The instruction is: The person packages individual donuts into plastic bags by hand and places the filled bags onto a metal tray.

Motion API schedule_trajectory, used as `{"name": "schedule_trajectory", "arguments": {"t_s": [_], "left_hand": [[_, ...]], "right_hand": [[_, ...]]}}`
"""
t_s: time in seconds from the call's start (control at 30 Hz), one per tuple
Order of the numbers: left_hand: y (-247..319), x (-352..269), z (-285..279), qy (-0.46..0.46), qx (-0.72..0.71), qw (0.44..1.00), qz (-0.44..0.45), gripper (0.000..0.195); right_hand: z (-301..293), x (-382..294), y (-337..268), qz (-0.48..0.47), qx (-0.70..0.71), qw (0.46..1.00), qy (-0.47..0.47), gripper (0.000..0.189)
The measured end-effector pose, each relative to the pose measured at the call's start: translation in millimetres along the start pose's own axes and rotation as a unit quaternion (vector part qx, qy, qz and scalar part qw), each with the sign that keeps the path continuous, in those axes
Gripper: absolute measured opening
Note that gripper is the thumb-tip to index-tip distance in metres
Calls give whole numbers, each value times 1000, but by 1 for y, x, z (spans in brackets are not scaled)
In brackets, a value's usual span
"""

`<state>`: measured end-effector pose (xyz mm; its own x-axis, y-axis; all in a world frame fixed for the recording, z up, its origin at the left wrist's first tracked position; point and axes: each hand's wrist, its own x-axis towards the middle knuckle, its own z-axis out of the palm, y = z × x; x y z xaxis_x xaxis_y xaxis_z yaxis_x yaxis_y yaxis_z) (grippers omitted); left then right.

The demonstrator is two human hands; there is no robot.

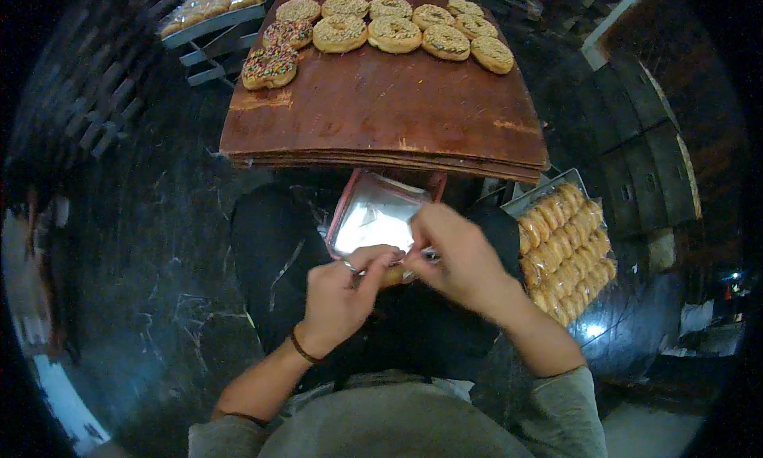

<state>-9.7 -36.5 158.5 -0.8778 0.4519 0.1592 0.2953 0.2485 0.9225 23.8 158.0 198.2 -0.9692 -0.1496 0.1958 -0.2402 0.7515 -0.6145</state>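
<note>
Both hands meet over my lap at a doughnut [393, 276], mostly hidden by my fingers. It seems to be in a clear plastic wrapper. My left hand [340, 294] holds it from the left, thumb and forefinger pinched together at the top. On the other side my right hand [462, 261] pinches at the wrapper, its fingertips close to the left thumb and slightly blurred. Just beyond them, between my knees, is a pink-rimmed container [337, 219] with shiny clear plastic sheets or bags [369, 219] in it.
Ahead stands a stack of brown boards [387, 106], with several nut-topped doughnuts [393, 34] and two sprinkle-covered doughnuts [270, 67] at its far side. Wrapped doughnuts [566, 252] fill a metal tray at right. Another tray of wrapped baked goods [208, 8] stands at far left.
</note>
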Motion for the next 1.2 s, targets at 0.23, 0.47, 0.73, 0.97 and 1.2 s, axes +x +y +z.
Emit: {"name": "schedule_trajectory", "arguments": {"t_s": [0.23, 0.47, 0.73, 0.97, 1.2], "left_hand": [[-27, -12, -62, 161, -371, 897, -176, 23], [-51, -43, -100, 211, -351, 885, -222, 27], [-87, -62, -115, 156, -216, 928, -260, 9], [-119, -82, -122, 109, 37, 993, -11, 13], [-104, -87, -127, 71, -140, 969, -189, 9]], "right_hand": [[-27, -41, 113, 193, -76, 971, 121, 25], [94, 35, 15, 177, 437, 870, -143, 15], [126, 46, 5, 202, 458, 859, -103, 7], [145, 32, 7, 8, 254, 967, -20, 13], [145, 28, 12, 139, 474, 860, -128, 10]]}}
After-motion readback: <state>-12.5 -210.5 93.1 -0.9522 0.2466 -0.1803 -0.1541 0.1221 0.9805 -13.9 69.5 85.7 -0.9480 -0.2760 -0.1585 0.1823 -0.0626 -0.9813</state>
